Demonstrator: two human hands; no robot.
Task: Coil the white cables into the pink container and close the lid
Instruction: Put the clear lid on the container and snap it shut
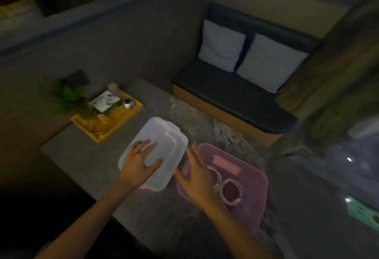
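Note:
The pink container (249,178) stands open on the stone table, right of centre. Coiled white cables (230,191) lie inside it. A translucent lid (162,142) with pink clips lies to its left. My left hand (138,164) rests flat on the lid with fingers spread, thumb at its near edge. My right hand (196,178) hovers over the container's left rim, fingers apart, holding nothing, close to the lid's right edge.
A yellow tray (125,117) at the table's far left holds a small plant (69,98), a box and a metal pot. A dark bench (235,103) with two pale cushions stands beyond the table. A green object (363,210) lies at the right edge.

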